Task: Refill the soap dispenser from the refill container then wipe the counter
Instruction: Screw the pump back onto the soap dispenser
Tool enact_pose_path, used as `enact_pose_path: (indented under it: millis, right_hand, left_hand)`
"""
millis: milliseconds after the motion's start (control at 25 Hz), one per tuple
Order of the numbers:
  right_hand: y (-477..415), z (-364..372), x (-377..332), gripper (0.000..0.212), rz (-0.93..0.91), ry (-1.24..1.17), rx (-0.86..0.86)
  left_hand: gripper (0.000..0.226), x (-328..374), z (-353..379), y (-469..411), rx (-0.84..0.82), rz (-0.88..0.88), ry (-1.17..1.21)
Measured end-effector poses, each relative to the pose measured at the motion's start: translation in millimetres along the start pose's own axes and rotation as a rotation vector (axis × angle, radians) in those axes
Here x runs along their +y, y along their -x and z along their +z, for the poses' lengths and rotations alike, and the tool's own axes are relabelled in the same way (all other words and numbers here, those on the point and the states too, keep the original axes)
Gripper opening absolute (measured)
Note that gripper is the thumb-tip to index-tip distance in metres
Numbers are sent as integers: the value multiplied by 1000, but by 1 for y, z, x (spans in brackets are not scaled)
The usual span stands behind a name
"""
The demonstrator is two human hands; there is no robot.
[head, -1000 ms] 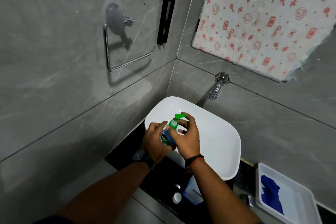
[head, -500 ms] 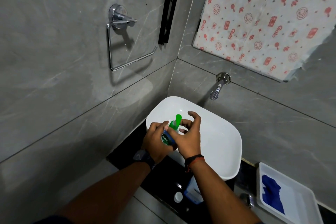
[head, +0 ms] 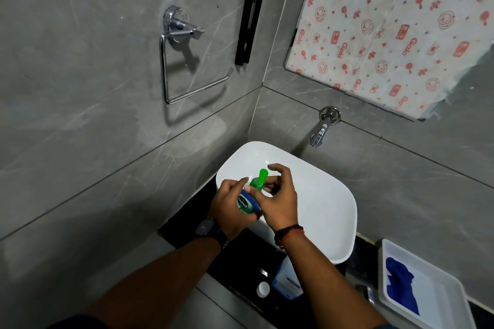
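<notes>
Over the front left of the white basin (head: pixel 326 211) I hold a soap dispenser (head: pixel 247 202) with a blue-and-green label. My left hand (head: pixel 230 207) wraps around its body. My right hand (head: pixel 278 199) curls around the green pump head (head: pixel 259 179), fingertips on its collar. The pump nozzle points up and away from me. On the black counter (head: pixel 240 256) below my right forearm stands the refill container (head: pixel 286 280), partly hidden, with a small white cap (head: pixel 263 289) lying beside it. A blue cloth (head: pixel 401 283) lies in a white tray (head: pixel 433 299) at the right.
A chrome tap (head: pixel 320 128) sticks out of the grey tiled wall above the basin. A chrome towel ring (head: pixel 184 61) and a black vertical fitting (head: pixel 250 16) hang on the left wall. A patterned paper sheet (head: pixel 395 27) covers the upper right wall.
The green pump head has turned under my right hand: its nozzle pointed right a second ago and now points up and away. The view has tilted slightly.
</notes>
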State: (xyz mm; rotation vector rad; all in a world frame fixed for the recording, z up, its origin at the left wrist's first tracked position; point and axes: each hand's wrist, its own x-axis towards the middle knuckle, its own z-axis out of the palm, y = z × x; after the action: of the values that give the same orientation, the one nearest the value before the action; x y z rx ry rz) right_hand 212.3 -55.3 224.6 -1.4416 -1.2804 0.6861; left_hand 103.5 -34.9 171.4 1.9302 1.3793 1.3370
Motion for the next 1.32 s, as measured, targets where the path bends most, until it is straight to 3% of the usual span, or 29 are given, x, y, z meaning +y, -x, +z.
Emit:
enact_pose_path:
  millis: [120, 680, 840, 1080, 1320]
  right_hand:
    - [0, 0, 1, 61, -27, -30, -72]
    - [-1, 12, 4, 49, -8, 3, 47]
    - [-7, 6, -1, 47, -72, -13, -65]
    - [-25, 3, -13, 14, -150, 27, -233]
    - [-36, 6, -13, 14, -171, 59, -484]
  left_hand:
    - [74, -2, -2, -1, 2, 3, 1]
    - [72, -6, 1, -1, 16, -31, 5]
    - [78, -14, -4, -1, 3, -61, -17]
    - [85, -25, -8, -1, -24, -102, -49]
    - [78, -42, -17, -3, -119, -162, 17]
